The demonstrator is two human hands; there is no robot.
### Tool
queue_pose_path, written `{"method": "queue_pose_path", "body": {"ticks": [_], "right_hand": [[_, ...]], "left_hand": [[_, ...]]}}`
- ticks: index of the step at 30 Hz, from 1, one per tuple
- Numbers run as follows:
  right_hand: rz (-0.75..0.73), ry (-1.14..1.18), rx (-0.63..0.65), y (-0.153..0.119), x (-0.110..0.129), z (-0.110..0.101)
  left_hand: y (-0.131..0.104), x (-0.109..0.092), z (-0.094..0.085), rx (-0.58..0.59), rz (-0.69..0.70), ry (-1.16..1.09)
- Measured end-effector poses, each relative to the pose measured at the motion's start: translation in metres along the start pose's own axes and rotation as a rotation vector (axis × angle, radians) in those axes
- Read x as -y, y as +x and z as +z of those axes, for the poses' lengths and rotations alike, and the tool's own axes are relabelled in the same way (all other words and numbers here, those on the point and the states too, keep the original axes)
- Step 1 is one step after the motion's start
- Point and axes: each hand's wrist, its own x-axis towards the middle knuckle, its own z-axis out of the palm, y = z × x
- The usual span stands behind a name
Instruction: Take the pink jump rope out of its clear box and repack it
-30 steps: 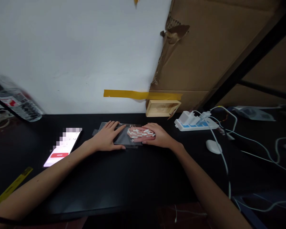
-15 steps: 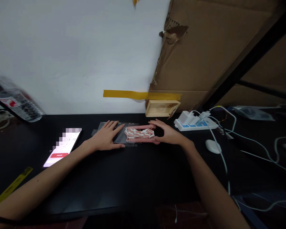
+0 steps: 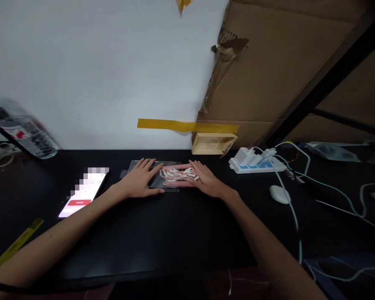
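On the black desk lies a bundled jump rope (image 3: 178, 175) with white and pink beads and pink handles along its sides. Its left part sits in or on a clear plastic bag (image 3: 158, 180); I cannot tell how far inside. My left hand (image 3: 140, 178) rests flat on the bag, fingers spread, just left of the rope. My right hand (image 3: 208, 179) is closed around the rope's right end, fingers on the far side and thumb on the near side. It hides the handle ends.
Left of the hands lies a lit phone (image 3: 84, 196), and a water bottle (image 3: 25, 131) stands farther back. A shallow wooden box (image 3: 213, 143) leans by the wall. On the right are a white power strip (image 3: 258, 161), a mouse (image 3: 280, 194) and loose cables (image 3: 295, 216).
My right hand has moved left and closed over the rope's right end. The rope has shifted slightly left with it. My left hand has stayed in place on the bag.
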Motion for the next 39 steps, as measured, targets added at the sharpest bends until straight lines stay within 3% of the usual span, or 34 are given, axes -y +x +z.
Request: {"method": "queue_pose_path", "body": {"ticks": [5, 10, 17, 23, 28, 33, 35, 39], "right_hand": [[0.04, -0.055, -0.077, 0.003, 0.002, 0.001], [-0.058, -0.044, -0.191, 0.001, -0.001, -0.013], [-0.082, 0.059, -0.131, 0.001, -0.005, -0.017], [0.021, 0.059, -0.085, 0.013, -0.011, -0.007], [0.05, 0.139, -0.061, 0.003, -0.022, -0.029], [0.167, 0.129, 0.107, -0.018, -0.033, -0.058], [0.214, 0.098, 0.14, -0.02, -0.036, -0.06], [0.171, 0.053, 0.135, -0.015, -0.039, -0.052]], "left_hand": [[0.0, 0.001, 0.001, 0.003, 0.005, 0.016], [0.001, 0.001, 0.001, -0.006, 0.009, -0.006], [0.001, -0.001, -0.003, 0.012, 0.017, 0.015], [0.001, -0.001, -0.002, -0.003, 0.031, -0.006], [0.002, 0.0, -0.001, -0.002, 0.034, -0.004], [0.002, 0.0, -0.006, 0.038, 0.037, 0.001], [0.001, 0.001, -0.007, 0.044, 0.043, -0.009], [0.0, 0.004, -0.009, 0.037, 0.065, -0.032]]}}
